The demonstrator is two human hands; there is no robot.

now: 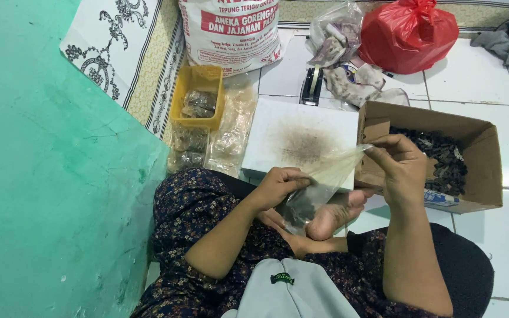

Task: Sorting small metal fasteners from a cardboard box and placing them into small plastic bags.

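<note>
2 hands (278, 185) (400, 165) hold clear bag (319, 188).

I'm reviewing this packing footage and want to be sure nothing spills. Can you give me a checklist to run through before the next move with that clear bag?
1. Left hand grips the clear plastic bag near its filled lower part: ok.
2. Right hand pinches the bag's upper end: ok.
3. Dark contents sit low in the bag: ok.
4. Bag mouth closed: cannot tell.
5. Cardboard box of dark pieces stands upright beside the right hand: ok.
6. White board in front is clean: not ok, dark dust marks its middle.
</note>
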